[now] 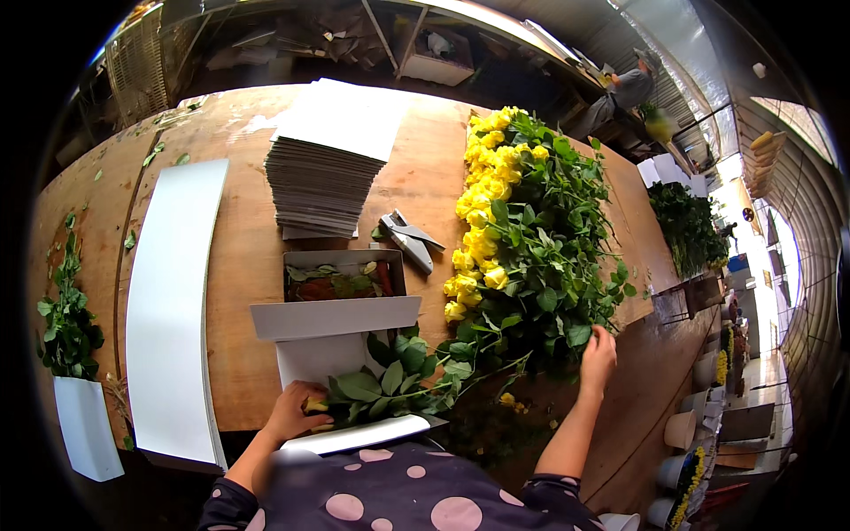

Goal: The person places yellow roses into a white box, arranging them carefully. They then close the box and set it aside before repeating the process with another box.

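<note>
My left hand (295, 413) is curled around yellow rose heads (315, 404) at the near edge of the table. Their leafy stems (392, 385) run to the right across a white cardboard sheet (319, 365), whose near flap (365, 435) bends up against my apron. At the stem side of a large pile of yellow roses (488, 192), my right hand (599, 358) has its fingers bent beside a leaf; whether they grip a stem is hidden. Just beyond the sheet stands an open cardboard box (335, 320) with leaves and petals inside.
A grey stapler (412, 242) lies beside a tall stack of cardboard sheets (325, 179). Long white cardboard (172, 305) rests to the left, near a wrapped leafy bunch (80, 418). Farther right are more stems (687, 226) and buckets (680, 428). Another person (624, 89) stands at the back right.
</note>
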Demonstrator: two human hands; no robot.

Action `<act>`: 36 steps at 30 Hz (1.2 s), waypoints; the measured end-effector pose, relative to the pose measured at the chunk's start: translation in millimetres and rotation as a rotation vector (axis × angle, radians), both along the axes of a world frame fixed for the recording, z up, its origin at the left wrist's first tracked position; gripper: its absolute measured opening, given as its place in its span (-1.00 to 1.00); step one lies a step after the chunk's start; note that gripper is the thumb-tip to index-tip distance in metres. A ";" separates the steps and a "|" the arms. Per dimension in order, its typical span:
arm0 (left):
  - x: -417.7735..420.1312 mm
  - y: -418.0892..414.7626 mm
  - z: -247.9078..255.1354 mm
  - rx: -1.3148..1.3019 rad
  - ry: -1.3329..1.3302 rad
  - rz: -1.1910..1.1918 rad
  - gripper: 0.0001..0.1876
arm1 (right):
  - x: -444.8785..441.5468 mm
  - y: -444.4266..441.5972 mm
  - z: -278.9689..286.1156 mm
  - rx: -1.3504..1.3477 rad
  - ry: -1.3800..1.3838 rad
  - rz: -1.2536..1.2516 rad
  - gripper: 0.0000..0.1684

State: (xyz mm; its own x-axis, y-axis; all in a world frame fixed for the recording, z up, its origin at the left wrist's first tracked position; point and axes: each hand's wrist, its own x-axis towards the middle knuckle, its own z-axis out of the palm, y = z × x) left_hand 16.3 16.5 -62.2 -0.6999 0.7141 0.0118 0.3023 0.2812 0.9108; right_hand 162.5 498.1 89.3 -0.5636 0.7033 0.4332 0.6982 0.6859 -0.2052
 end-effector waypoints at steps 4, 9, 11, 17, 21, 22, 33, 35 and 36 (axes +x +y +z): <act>-2.8 7.3 8.1 0.002 -0.053 0.009 -0.58 | -125.8 -14.3 -29.3 0.155 -0.142 0.478 -0.82; 0.6 2.8 3.0 0.032 -0.059 0.042 -0.58 | -173.3 25.7 -67.9 0.247 -0.285 0.845 -0.83; 0.9 1.9 5.4 0.012 -0.016 0.033 -0.59 | -180.8 24.2 -33.4 -0.056 0.242 0.657 -0.78; -1.7 7.5 7.3 -0.006 0.007 0.001 -0.59 | -242.8 30.4 -33.1 -0.056 -0.200 0.527 -0.55; -0.2 4.0 7.3 0.010 -0.022 0.020 -0.58 | -277.4 17.2 -78.8 -0.254 -0.768 0.456 -0.42; 0.4 3.9 6.2 0.019 -0.020 0.023 -0.58 | -280.2 7.7 -68.9 -0.297 -0.827 0.441 -0.40; 0.4 -3.6 -27.3 -0.045 -0.055 -0.038 -0.56 | -236.6 -1.2 -1.5 -0.079 -0.060 0.772 -0.77; 0.9 -2.2 -13.3 -0.045 -0.003 -0.007 -0.56 | -209.7 9.6 40.1 -0.084 0.243 0.945 -0.74; 0.6 0.5 -6.0 -0.035 0.025 -0.002 -0.56 | -191.9 5.7 68.8 -0.064 0.303 0.932 -0.74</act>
State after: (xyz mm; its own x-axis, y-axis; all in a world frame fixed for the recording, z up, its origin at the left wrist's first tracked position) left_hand 17.0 17.0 -68.2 -0.6984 0.7157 0.0044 0.3258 0.3124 0.8923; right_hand -29.4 503.8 158.1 -0.7759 0.0599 0.6280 -0.2060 0.9168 -0.3420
